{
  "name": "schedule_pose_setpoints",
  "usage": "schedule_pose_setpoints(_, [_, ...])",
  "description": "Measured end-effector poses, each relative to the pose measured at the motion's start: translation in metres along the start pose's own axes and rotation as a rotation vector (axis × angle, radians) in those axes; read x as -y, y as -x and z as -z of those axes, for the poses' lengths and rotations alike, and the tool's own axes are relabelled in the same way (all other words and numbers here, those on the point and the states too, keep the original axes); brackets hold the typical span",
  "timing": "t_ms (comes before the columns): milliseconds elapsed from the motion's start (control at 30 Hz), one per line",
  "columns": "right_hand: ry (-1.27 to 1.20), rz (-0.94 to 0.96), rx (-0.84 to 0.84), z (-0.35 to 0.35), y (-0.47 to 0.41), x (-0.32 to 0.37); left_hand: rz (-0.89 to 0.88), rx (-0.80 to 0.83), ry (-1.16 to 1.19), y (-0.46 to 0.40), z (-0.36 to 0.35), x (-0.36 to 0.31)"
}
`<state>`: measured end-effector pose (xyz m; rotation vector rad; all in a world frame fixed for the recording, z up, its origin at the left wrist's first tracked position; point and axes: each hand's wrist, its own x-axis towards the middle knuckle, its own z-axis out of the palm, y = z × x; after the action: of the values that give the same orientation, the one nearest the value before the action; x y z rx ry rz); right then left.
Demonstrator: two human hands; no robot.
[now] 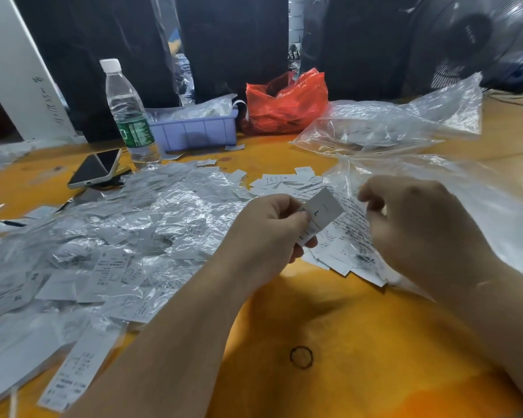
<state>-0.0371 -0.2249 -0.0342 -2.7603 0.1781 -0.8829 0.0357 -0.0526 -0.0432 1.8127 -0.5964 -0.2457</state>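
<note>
My left hand (272,227) pinches a small white label (322,211) marked "L", with more label paper under it, held above the orange table (329,342). Just to its right, my right hand (417,224) has its fingers curled on the edge of a clear printed plastic bag (355,227). Beneath both hands lies a small heap of loose white labels (338,260). A wide pile of bagged labels (109,242) covers the table's left half.
A water bottle (127,113), a phone (95,167), a purple bin (194,131) and a red plastic bag (284,104) stand at the back. Large clear bags (390,125) lie at the right. A black ring (301,356) is on the table near me.
</note>
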Motion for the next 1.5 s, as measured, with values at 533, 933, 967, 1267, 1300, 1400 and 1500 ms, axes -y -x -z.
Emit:
schedule_pose_setpoints(533, [-1.322, -0.47, 0.162, -0.008, -0.057, 0.038, 0.107, -0.302, 0.13, -0.004, 0.009, -0.005])
schedule_pose_setpoints(933, [-1.596, -0.41, 0.199, -0.033, -0.045, 0.037, 0.219, -0.273, 0.091, -0.006, 0.01, -0.011])
schedule_pose_setpoints(967, [-1.601, -0.394, 0.198, -0.033, -0.045, 0.037, 0.192, -0.266, 0.117, -0.006, 0.01, -0.011])
schedule_pose_setpoints(1267, [-1.571, -0.384, 0.466, -0.034, -0.044, 0.032, 0.033, -0.323, 0.114, -0.002, 0.014, -0.005])
schedule_pose_setpoints(1300, [-1.576, -0.391, 0.52, -0.034, -0.044, 0.032, 0.009, -0.319, 0.084, -0.002, 0.013, -0.005])
schedule_pose_setpoints(1400, [-1.548, -0.37, 0.682, -0.032, -0.043, 0.032, -0.021, -0.292, 0.039, -0.002, 0.013, -0.004])
schedule_pose_setpoints(1500, [-1.497, -0.359, 0.69, -0.032, -0.041, 0.032, -0.005, -0.28, 0.029, -0.003, 0.015, -0.002])
